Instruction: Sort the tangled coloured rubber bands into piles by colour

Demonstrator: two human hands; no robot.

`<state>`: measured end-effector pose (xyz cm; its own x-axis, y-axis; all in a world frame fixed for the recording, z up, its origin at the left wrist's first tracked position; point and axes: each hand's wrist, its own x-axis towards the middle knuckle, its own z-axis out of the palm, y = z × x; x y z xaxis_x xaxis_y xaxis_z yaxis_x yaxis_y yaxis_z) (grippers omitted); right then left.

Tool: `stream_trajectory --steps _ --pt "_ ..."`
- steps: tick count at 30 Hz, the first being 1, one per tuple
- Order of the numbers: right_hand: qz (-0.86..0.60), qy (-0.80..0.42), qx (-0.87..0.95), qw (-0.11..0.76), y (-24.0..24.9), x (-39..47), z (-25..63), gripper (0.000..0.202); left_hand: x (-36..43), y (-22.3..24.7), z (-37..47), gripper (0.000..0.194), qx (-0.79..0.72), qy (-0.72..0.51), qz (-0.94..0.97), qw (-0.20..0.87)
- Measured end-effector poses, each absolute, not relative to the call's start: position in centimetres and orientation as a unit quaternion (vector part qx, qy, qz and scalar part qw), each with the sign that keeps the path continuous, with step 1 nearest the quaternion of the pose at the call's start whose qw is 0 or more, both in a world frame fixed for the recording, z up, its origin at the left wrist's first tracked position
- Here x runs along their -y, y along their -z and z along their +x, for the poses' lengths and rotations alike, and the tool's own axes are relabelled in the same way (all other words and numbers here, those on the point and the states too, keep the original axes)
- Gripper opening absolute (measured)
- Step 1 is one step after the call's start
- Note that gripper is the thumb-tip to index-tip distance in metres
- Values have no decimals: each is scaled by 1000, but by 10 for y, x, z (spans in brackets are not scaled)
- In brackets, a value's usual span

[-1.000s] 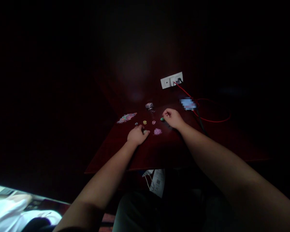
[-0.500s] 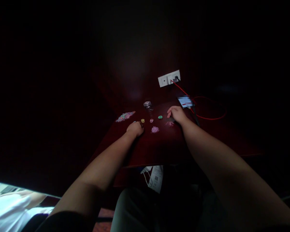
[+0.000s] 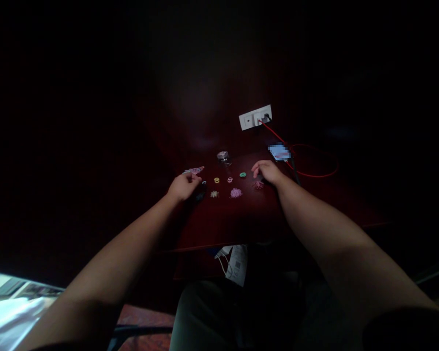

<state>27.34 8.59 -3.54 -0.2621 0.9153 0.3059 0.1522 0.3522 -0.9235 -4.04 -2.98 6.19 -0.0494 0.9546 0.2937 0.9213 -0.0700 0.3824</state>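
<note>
1. Bands (image 3: 195, 170) lie near the far left corner of the table (image 3: 205, 229), partly behind the left hand (image 3: 183, 186), fingers pinched (on what, I cannot tell).
2. Right hand (image 3: 268, 171): half-curled (grip unclear), beside reddish bands (image 3: 258, 185).

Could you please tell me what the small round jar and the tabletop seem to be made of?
The jar looks like clear plastic or glass, smooth and shiny, since it is see-through with bright glints; which of the two I cannot tell. The tabletop seems to be dark red varnished or laminated wood, judging by its colour and soft sheen.
</note>
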Motion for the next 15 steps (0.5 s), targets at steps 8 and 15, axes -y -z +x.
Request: stream_trajectory --steps 8,15 --pt "-429 -392 656 481 38 -86 273 20 51 -38 24 28 -575 -231 780 92" --pt "-536 -275 605 520 41 -66 293 20 4 -31 111 30 -514 -30 856 -44"
